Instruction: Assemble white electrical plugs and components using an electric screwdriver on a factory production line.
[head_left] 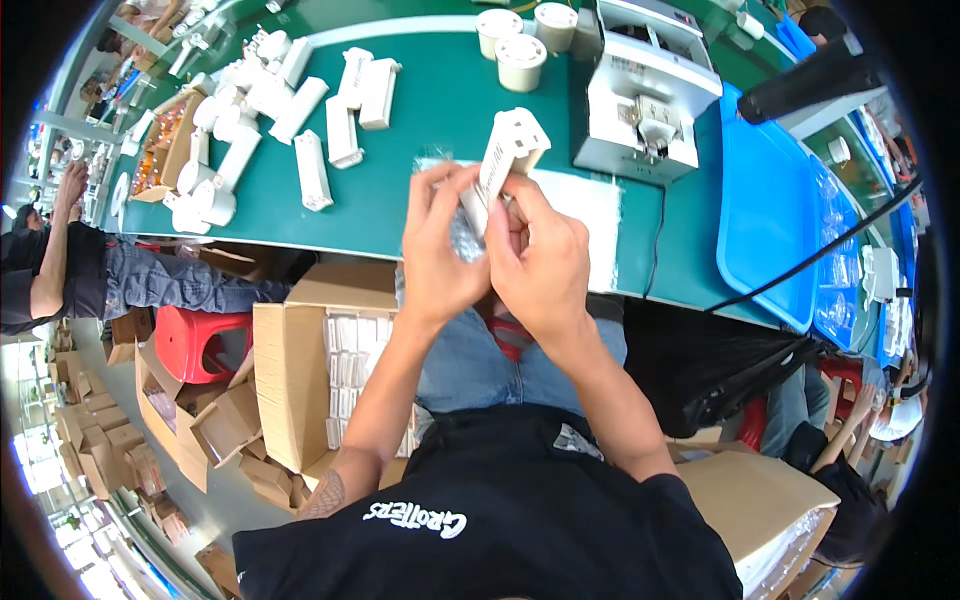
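Above the front edge of the green table, I hold a white, box-shaped plastic housing [517, 140] with small openings in its end, tilted upward. My left hand [440, 245] grips its left side, thumb and fingers closed on it. From the right, my right hand [545, 255] pinches its lower part; its curled fingertips are partly hidden. Crinkled clear plastic [464, 240] shows behind my left fingers. A white sheet [590, 215] lies on the table beyond my right hand.
Several similar white housings [312, 170] and a pile of white lamp parts [235, 110] occupy the table's left. White cylinders [521, 64] stand at the back, beside a metal device [640, 120]. Right are a blue tray [765, 200] and black cable [820, 245]. An open carton [280, 370] stands below left.
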